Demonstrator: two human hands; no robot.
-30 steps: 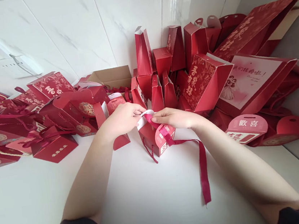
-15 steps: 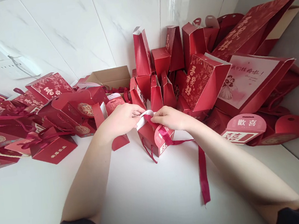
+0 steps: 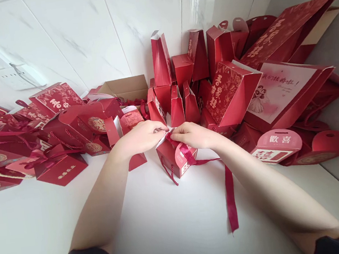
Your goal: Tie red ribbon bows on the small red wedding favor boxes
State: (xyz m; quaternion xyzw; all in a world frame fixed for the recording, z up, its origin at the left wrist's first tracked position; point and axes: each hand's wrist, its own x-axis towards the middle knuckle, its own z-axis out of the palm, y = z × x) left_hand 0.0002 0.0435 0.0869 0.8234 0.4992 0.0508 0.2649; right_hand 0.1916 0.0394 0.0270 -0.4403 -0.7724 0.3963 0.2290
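A small red gift box (image 3: 168,155) stands on the white table in front of me, with a twisted red cord hanging down its near left side. Dark red ribbon (image 3: 188,154) crosses its pink rounded flap. One long end of it trails right under my forearm and lies on the table. My left hand (image 3: 146,136) pinches the white-backed top flap at the left. Close beside it, my right hand (image 3: 190,134) has its thumb and fingers closed on the ribbon at the top of the box. The fingertips partly hide the flap and the ribbon between them.
Many red gift boxes and bags crowd the back, including a large bag with a white picture panel (image 3: 279,89) at right. Bow-tied boxes (image 3: 61,167) fill the left. An open cardboard box (image 3: 126,88) stands behind, against the marbled wall (image 3: 76,23).
The white top flap has folded down under my left fingers, which have shifted slightly right and down. My right hand has moved a little, still on the ribbon. The box stays in place.
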